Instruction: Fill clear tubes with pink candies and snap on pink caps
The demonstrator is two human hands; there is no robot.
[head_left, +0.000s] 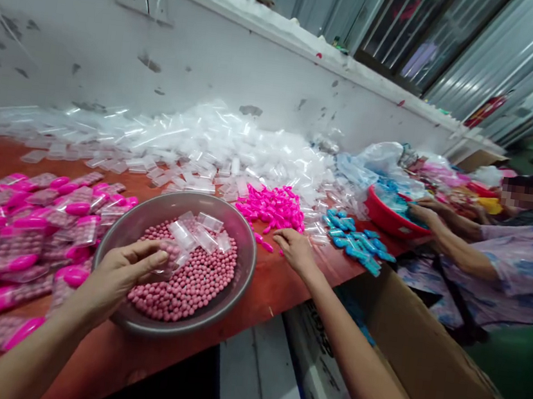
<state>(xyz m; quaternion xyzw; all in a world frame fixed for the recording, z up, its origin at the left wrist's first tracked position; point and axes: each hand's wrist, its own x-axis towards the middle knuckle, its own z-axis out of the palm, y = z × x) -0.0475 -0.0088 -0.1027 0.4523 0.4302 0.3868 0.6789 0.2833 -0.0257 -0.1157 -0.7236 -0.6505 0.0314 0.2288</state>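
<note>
Left hand (128,265): is pinching a case (168,268) over beads (203,279).
Right hand (294,248): is reaching by caps (275,209); its grip I cannot tell.

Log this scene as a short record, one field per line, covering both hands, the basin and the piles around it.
Left hand: holds a clear case over the basin
Right hand: at the near edge of the bright pink pieces; grip unclear
Basin: grey, holding pink beads and several loose clear cases
Left of basin: bead-filled packs with bright pink ends
Along wall: heap of clear cases
Farther right: blue pieces; co-worker's hands at a red basin
</note>
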